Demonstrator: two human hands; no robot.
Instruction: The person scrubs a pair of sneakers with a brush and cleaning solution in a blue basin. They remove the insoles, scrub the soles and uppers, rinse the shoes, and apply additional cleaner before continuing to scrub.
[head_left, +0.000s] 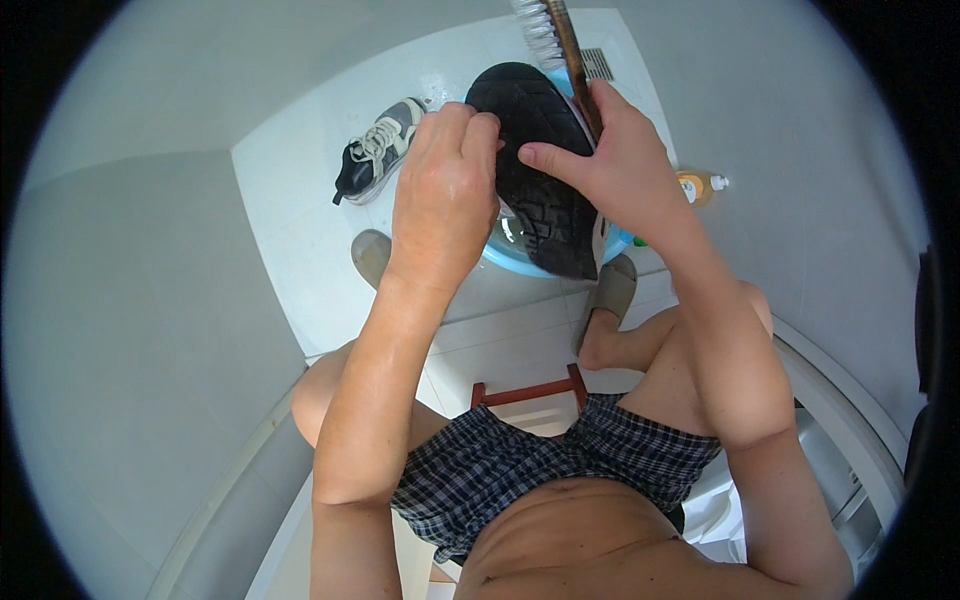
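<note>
A shoe (536, 120) is held sole up above a light blue basin (517, 262) with water in it. Along the shoe's right side, my right hand (619, 161) grips both the shoe, thumb on the black sole, and the wooden handle of a scrub brush (574, 56) with white bristles. My left hand (448, 176) is at the sole's left edge with its fingers curled; whether they pinch the shoe or something small is hidden. A second sneaker (379, 154), grey, black and white with pale laces, rests upright on the white floor left of the basin.
A bottle of amber liquid (697, 187) with a white cap lies by the right wall. A floor drain (598, 65) is beyond the basin. Slippered feet flank the basin, a low ledge (510, 304) crosses in front, and a reddish stool frame (529, 391) shows between the legs.
</note>
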